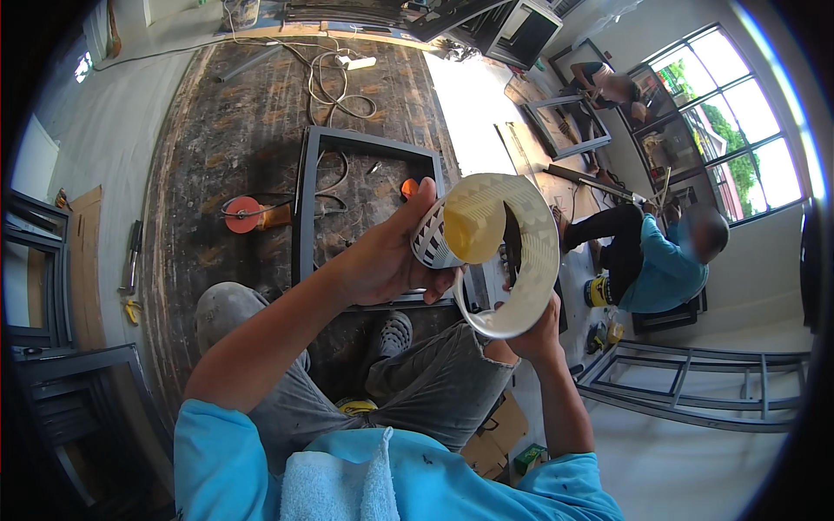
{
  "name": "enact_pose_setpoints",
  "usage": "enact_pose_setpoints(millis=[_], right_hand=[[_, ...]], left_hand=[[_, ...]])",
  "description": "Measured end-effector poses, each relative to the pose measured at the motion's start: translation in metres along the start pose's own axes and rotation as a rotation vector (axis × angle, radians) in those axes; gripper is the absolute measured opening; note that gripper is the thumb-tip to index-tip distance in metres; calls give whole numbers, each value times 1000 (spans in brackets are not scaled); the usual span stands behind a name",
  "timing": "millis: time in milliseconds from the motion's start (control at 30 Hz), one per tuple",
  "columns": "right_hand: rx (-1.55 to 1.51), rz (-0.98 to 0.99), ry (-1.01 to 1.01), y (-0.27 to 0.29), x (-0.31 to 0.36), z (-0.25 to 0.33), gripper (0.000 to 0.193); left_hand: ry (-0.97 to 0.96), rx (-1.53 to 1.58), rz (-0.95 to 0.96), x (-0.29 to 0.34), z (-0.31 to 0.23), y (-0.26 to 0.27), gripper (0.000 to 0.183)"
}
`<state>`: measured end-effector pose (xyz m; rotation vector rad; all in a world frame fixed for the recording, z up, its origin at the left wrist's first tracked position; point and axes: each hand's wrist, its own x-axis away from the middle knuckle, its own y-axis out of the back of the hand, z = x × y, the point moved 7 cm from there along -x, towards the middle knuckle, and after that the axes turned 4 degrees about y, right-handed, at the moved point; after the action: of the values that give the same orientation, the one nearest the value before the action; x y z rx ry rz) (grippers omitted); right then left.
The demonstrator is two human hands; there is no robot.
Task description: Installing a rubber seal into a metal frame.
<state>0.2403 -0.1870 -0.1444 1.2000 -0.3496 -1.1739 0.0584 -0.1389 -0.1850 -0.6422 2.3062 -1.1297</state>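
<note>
My left hand (395, 247) is closed round a roll of patterned tape (434, 239), pale with dark checks and a yellowish end facing up. From the roll a wide loose strip (540, 239) curls out in a big loop to the right. My right hand (540, 337) pinches the lower part of that loop, with some fingers hidden behind it. Below the roll, a dark grey rectangular metal frame (306, 204) lies on the stained work board, partly covered by my hands and arms.
An angle grinder (243, 214) with a reddish disc lies left of the frame. Its cord and a white power strip (358, 62) lie farther back. A person in blue (669, 260) sits at right; another person (608, 87) works beyond. Metal frames (695, 382) lean at the right.
</note>
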Motion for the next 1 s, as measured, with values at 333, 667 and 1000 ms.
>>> enact_pose_setpoints(millis=[333,667,1000], right_hand=[[26,-35,2,8,-6,7,53],[-86,-32,-160,10,3,-4,44],[14,-38,84,6,20,5,21]], left_hand=[[37,-35,-44,1,2,-2,71],[65,-74,-107,2,0,-3,72],[111,-83,-41,4,-2,-16,74]])
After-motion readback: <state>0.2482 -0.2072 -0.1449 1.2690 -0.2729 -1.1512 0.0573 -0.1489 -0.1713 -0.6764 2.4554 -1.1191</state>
